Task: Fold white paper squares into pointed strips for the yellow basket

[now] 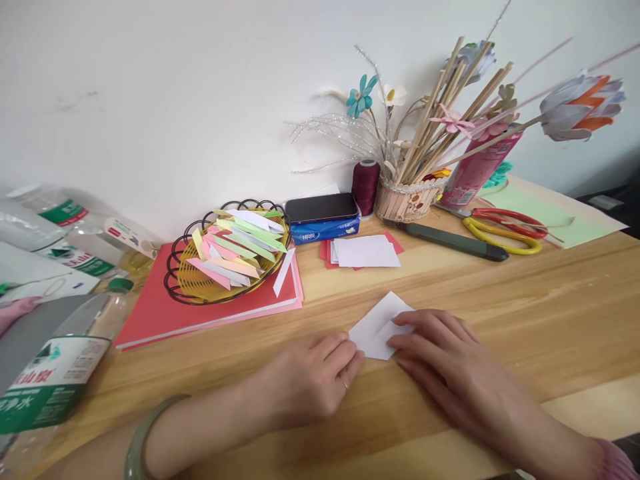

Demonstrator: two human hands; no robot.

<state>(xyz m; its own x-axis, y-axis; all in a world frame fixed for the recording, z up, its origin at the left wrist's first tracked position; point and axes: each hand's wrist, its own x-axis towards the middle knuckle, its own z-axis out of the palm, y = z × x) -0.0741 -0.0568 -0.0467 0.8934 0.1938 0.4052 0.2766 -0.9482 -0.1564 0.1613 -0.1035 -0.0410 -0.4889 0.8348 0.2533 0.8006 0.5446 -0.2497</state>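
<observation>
A small sheet of white paper (376,325) lies on the table between my hands, partly folded, with a flap on its right side. My left hand (320,375) is closed, its fingertips pinching the paper's left corner. From the right, my right hand (445,367) grips the flap with curled fingertips, which hide part of that edge. Behind the paper lies a stack of white paper pieces (367,252) on top of red ones.
A yellow basket (186,280) of folded paper strips sits on red paper (150,313). Behind are a phone (321,208) on a blue pack, a thread spool (365,187), a flower holder (404,201), a dark green tool (450,241) and scissors (500,238). Plastic bottles (55,373) occupy the left.
</observation>
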